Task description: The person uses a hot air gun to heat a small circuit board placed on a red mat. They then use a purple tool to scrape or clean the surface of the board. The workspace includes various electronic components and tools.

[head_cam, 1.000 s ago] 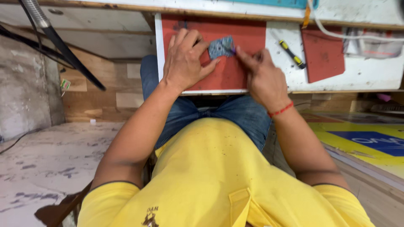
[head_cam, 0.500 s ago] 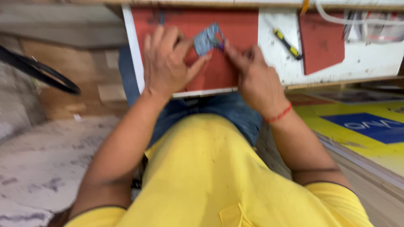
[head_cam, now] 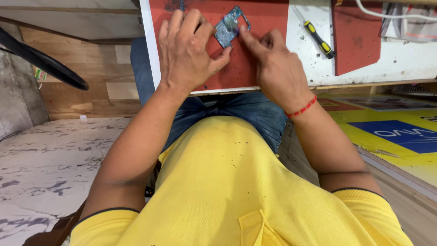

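Note:
A small blue circuit board (head_cam: 229, 26) lies tilted on a red mat (head_cam: 268, 18) at the near edge of a white workbench. My left hand (head_cam: 189, 50) rests on the mat, its thumb and fingertips steadying the board's lower left side. My right hand (head_cam: 273, 64) comes in from the right, with the index fingertip pressed against the board's right edge. Whether a tool is pinched in those fingers cannot be made out. A red thread band sits on my right wrist.
A yellow-and-black screwdriver (head_cam: 319, 40) lies on the white bench top (head_cam: 400, 64), beside a second red mat piece (head_cam: 355, 36). A white cable (head_cam: 387, 17) runs along the top right. Below are my jeans, yellow shirt, a marble floor (head_cam: 41, 168) and yellow-blue printed board (head_cam: 396, 132).
The view has swung down and closer to the bench. Both hands have stayed on the circuit board, and the right fingertip has shifted onto its right edge.

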